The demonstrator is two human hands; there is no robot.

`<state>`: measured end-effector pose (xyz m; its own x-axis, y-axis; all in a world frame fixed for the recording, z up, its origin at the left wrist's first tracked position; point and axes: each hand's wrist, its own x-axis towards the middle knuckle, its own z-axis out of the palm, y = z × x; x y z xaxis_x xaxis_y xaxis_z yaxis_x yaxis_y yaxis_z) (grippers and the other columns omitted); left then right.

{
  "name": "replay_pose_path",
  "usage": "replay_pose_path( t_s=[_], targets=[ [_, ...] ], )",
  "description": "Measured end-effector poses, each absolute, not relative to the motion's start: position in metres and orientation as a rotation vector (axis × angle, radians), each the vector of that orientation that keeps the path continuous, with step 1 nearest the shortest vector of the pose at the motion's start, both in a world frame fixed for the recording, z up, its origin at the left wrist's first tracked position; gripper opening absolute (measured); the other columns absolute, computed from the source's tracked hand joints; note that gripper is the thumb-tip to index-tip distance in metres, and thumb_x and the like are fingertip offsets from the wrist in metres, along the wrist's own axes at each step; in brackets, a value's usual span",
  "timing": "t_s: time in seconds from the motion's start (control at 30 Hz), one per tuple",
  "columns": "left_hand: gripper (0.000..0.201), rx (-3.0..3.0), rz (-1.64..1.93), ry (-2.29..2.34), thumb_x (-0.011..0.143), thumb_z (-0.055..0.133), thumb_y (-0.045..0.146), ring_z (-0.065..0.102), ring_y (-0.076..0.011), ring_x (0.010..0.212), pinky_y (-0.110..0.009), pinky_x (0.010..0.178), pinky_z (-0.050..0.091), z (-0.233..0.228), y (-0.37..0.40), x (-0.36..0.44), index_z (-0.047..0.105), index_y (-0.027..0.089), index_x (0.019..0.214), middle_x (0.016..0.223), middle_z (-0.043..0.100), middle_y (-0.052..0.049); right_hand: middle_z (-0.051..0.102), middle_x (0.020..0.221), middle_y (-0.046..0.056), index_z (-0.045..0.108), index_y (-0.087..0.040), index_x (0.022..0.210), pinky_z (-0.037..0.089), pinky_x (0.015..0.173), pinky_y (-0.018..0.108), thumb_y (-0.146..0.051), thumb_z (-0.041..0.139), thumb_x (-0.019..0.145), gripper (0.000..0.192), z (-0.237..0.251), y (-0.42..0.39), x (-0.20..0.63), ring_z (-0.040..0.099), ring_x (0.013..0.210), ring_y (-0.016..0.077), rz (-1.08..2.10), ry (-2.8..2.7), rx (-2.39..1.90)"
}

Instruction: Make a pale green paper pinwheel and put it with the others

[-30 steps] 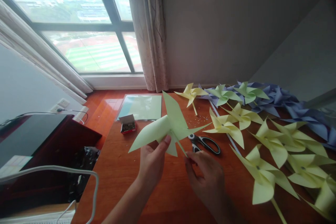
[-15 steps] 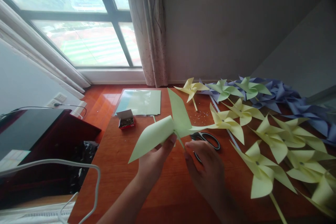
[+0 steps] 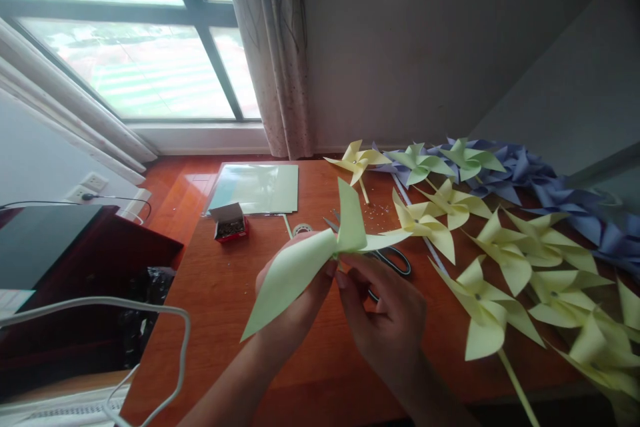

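A pale green paper pinwheel [image 3: 295, 277] is held up over the table, with one blade pointing to the lower left, one upward and one to the right. My left hand [image 3: 300, 313] is closed around its middle from below, with the thumb near the hub. The fingers of my right hand [image 3: 387, 310] pinch a short pale stick just under the hub; most of the stick is hidden. Scissors [image 3: 409, 267] with black handles lie beyond my right hand, partly covered by it and by the pinwheel.
Several yellow pinwheels [image 3: 483, 303], two green ones [image 3: 419, 163] and a heap of purple ones [image 3: 525, 170] cover the right side. On the table [image 3: 210, 347] are a small open red box [image 3: 231, 225], a tape roll [image 3: 301, 229] and a sleeve of paper sheets [image 3: 280, 187]. A white cable [image 3: 183, 347] loops at left.
My right hand has moved up and left, its fingers now at the hub beside my left thumb. The pinwheel has turned, its left blade pointing lower. The whole view has shifted slightly.
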<state>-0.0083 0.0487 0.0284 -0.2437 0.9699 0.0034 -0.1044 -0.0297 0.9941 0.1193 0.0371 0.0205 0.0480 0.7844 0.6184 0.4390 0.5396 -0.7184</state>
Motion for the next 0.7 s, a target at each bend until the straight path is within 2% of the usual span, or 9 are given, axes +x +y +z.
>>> replay_pose_path(
  t_s=[0.13, 0.27, 0.33, 0.43, 0.53, 0.7],
  targets=[
    [0.021, 1.008, 1.426, 1.271, 0.067, 0.088, 0.030, 0.071, -0.0222, 0.077, -0.027, 0.072, 0.058, 0.029, 0.048, -0.009, 0.077, 0.019, 0.080, 0.073, 0.075, -0.003, 0.074, 0.075, 0.001, 0.070, -0.023, 0.108, 0.054, 0.055, 0.024, -0.011, 0.066, 0.088, 0.023, 0.020, 0.036, 0.119, 0.064, 0.057, 0.0124, 0.436, -1.527, -1.074],
    [0.021, 1.050, 1.403, 1.239, 0.072, 0.084, 0.031, 0.070, -0.0211, 0.078, -0.027, 0.073, 0.057, 0.032, 0.049, -0.008, 0.076, 0.019, 0.088, 0.083, 0.077, -0.005, 0.076, 0.081, 0.002, 0.070, -0.023, 0.105, 0.055, 0.056, 0.023, -0.010, 0.065, 0.088, 0.022, 0.021, 0.036, 0.121, 0.067, 0.060, 0.0126, 0.451, -1.510, -1.070],
    [0.024, 1.024, 1.414, 1.259, 0.068, 0.086, 0.026, 0.069, -0.0215, 0.078, -0.027, 0.073, 0.056, 0.033, 0.049, -0.007, 0.076, 0.019, 0.089, 0.083, 0.077, -0.004, 0.075, 0.079, 0.001, 0.070, -0.023, 0.106, 0.055, 0.055, 0.023, -0.010, 0.064, 0.088, 0.022, 0.023, 0.037, 0.123, 0.066, 0.060, 0.0127, 0.436, -1.519, -1.070],
    [0.027, 0.943, 1.434, 1.312, 0.056, 0.092, 0.019, 0.070, -0.0227, 0.076, -0.028, 0.074, 0.057, 0.031, 0.048, -0.006, 0.076, 0.019, 0.079, 0.071, 0.074, -0.002, 0.072, 0.074, 0.000, 0.069, -0.022, 0.106, 0.052, 0.052, 0.022, -0.010, 0.063, 0.088, 0.022, 0.027, 0.039, 0.128, 0.062, 0.056, 0.0114, 0.403, -1.586, -1.067],
    [0.023, 0.929, 1.445, 1.354, 0.058, 0.092, 0.022, 0.071, -0.0235, 0.074, -0.030, 0.077, 0.057, 0.027, 0.048, -0.006, 0.077, 0.017, 0.075, 0.064, 0.072, -0.002, 0.067, 0.069, -0.003, 0.068, -0.022, 0.103, 0.048, 0.050, 0.021, -0.009, 0.063, 0.087, 0.022, 0.033, 0.042, 0.131, 0.055, 0.051, 0.0090, 0.365, -1.669, -1.087],
    [0.026, 1.003, 1.430, 1.354, 0.060, 0.091, 0.023, 0.073, -0.0246, 0.081, -0.030, 0.081, 0.058, 0.019, 0.047, -0.010, 0.079, 0.017, 0.082, 0.073, 0.077, -0.004, 0.064, 0.065, -0.004, 0.067, -0.022, 0.095, 0.045, 0.050, 0.021, -0.011, 0.062, 0.087, 0.015, 0.041, 0.045, 0.135, 0.054, 0.050, 0.0087, 0.348, -1.715, -1.120]
  ],
)
